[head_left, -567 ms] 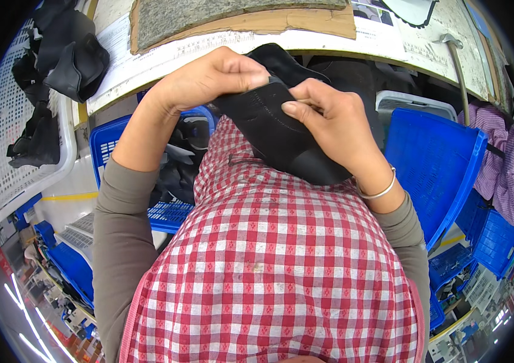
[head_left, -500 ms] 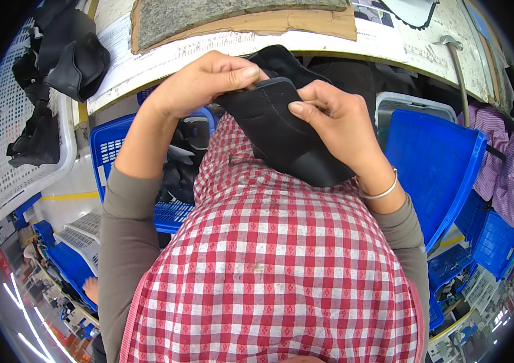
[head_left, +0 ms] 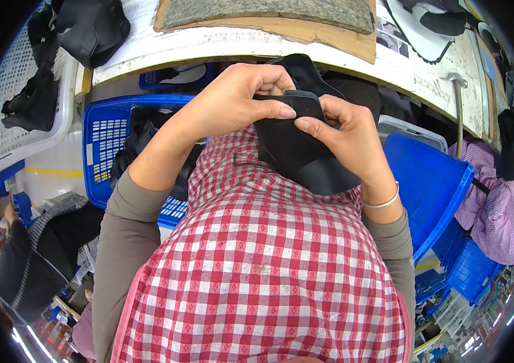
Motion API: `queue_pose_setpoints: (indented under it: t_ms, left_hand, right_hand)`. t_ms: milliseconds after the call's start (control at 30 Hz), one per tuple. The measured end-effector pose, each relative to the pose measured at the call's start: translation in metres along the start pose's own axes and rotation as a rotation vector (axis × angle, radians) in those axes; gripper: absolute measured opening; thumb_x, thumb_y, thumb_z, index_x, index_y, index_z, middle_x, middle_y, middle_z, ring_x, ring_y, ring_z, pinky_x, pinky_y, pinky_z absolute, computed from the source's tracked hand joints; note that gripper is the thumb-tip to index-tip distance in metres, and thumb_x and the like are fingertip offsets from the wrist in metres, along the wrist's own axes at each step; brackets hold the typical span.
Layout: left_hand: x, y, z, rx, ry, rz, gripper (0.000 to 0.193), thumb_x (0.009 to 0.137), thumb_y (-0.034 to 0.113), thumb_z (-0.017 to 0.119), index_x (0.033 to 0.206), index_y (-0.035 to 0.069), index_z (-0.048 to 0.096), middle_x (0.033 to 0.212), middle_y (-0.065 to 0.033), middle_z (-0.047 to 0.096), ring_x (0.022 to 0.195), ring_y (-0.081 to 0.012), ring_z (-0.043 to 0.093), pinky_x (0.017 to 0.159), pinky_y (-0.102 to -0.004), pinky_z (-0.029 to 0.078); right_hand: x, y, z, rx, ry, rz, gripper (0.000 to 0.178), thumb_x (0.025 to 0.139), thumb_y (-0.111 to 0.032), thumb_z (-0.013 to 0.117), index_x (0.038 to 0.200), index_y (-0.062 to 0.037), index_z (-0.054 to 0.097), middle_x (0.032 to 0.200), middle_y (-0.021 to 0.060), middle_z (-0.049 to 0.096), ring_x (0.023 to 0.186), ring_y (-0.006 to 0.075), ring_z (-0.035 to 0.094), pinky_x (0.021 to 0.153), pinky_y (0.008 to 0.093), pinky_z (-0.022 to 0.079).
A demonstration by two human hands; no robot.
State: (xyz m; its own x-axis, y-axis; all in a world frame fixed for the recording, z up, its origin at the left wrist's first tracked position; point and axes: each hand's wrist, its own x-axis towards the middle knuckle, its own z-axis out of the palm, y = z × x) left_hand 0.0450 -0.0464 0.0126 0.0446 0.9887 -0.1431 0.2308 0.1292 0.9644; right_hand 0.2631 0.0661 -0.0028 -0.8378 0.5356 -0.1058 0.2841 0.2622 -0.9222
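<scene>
Between my two hands hangs a black shoe upper [head_left: 296, 151], over my lap and just in front of the table edge. My left hand [head_left: 251, 100] pinches its top edge, the thumb lying on the near face and the fingers behind. Close beside it, my right hand [head_left: 345, 124] grips the same edge at the right corner, thumb in front. The edge looks folded over between the thumbs. The lower end of the upper is smooth and rounded, resting near the checked apron [head_left: 257, 242]. Fingertips behind the material are hidden.
A table [head_left: 130, 66] with a stone slab [head_left: 269, 13] on cardboard lies ahead. A hammer [head_left: 458, 103] hangs at its right edge. Blue crates [head_left: 102, 154] and a tilted blue bin [head_left: 423, 181] flank my lap. Black uppers [head_left: 90, 30] sit at left by a white basket [head_left: 3, 145].
My left hand has slid right along the upper's edge, closer to my right hand, and the edge is now folded. The view has shifted; a dark-clothed person shows at lower left.
</scene>
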Motion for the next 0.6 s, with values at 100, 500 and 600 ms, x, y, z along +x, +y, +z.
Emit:
queue_pose_setpoints:
  t_ms: [100, 500, 600]
  left_hand:
    - [-0.001, 0.002, 0.003, -0.007, 0.014, -0.043, 0.018, 0.094, 0.009, 0.076, 0.107, 0.000, 0.069, 0.087, -0.0008, 0.070, 0.082, -0.0056, 0.064, 0.075, -0.0233, 0.053]
    - [-0.009, 0.003, 0.038, 0.098, 0.307, 0.041, 0.012, 0.090, 0.009, 0.078, 0.095, 0.001, 0.070, 0.081, -0.0020, 0.067, 0.076, -0.0085, 0.060, 0.070, -0.0259, 0.049]
    - [-0.006, -0.001, 0.041, -0.106, 0.328, 0.018, 0.011, 0.089, 0.008, 0.078, 0.090, 0.002, 0.069, 0.081, -0.0004, 0.068, 0.077, -0.0070, 0.061, 0.071, -0.0246, 0.050]
  right_hand:
    - [0.002, 0.008, 0.006, 0.000, 0.009, -0.049, 0.024, 0.090, -0.019, 0.082, 0.092, -0.0007, 0.066, 0.067, 0.0111, 0.053, 0.062, 0.0097, 0.046, 0.056, 0.0309, 0.043]
    - [-0.003, 0.014, 0.009, 0.267, -0.083, 0.036, 0.025, 0.091, -0.019, 0.081, 0.106, -0.0007, 0.072, 0.080, 0.0022, 0.069, 0.072, 0.0085, 0.058, 0.064, 0.0286, 0.049]
    - [-0.006, 0.013, 0.005, 0.237, -0.124, 0.072, 0.027, 0.088, -0.023, 0.083, 0.104, -0.0023, 0.074, 0.080, 0.0043, 0.071, 0.071, 0.0112, 0.063, 0.064, 0.0309, 0.050]
